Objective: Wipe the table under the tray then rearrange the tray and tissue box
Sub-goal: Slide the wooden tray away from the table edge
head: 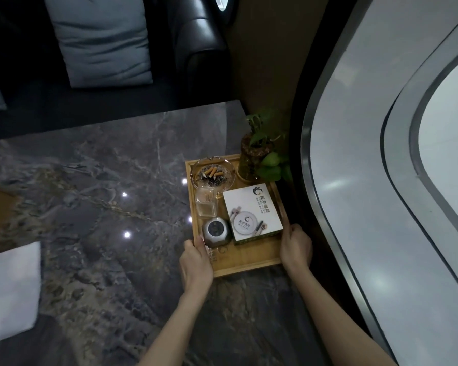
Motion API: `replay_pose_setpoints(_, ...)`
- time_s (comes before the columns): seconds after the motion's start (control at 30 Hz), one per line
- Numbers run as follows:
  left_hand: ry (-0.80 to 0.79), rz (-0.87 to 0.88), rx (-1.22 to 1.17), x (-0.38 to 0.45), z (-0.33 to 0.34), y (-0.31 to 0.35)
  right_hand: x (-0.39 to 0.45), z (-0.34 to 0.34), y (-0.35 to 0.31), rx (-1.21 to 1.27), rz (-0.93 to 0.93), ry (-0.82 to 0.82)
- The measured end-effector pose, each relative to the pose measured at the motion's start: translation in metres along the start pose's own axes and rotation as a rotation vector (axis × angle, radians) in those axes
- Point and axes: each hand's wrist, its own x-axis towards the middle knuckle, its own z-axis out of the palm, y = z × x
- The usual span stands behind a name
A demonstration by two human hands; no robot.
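Observation:
A wooden tray (249, 257) sits at the right edge of the grey marble table (90, 194). On it stand a white tissue box (253, 213), a glass ashtray with cigarette butts (213, 173), a clear toothpick holder (206, 202), a small grey round device (215, 231) and a potted plant (257, 154). My left hand (196, 262) grips the tray's left rim near the front corner. My right hand (295, 248) grips the right rim. A white cloth (9, 291) lies on the table at the far left.
A dark leather sofa (196, 48) with a grey-blue cushion (101, 40) stands behind the table. A curved grey wall panel (381, 154) runs close along the table's right side, just beyond the tray.

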Motion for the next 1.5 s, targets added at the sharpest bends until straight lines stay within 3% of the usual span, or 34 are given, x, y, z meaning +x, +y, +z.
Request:
replay_pose_setpoints(0.43, 0.106, 0.085, -0.045, 0.01, -0.042, -0.014, -0.019, 0.023, -0.032, -0.05, -0.222, 0.108)
replay_pose_setpoints(0.73, 0.205, 0.059, -0.078, 0.023, -0.1, -0.04, -0.061, 0.063, -0.067, -0.012, -0.328, 0.09)
replay_pose_setpoints(1.13, 0.252, 0.038, 0.034, 0.044, -0.189, -0.101, -0.134, 0.136, -0.09, -0.006, -0.32, 0.018)
replay_pose_setpoints(1.5, 0.2, -0.005, 0.092, 0.056, -0.217, -0.136, -0.162, 0.178, -0.088, -0.049, -0.235, 0.024)
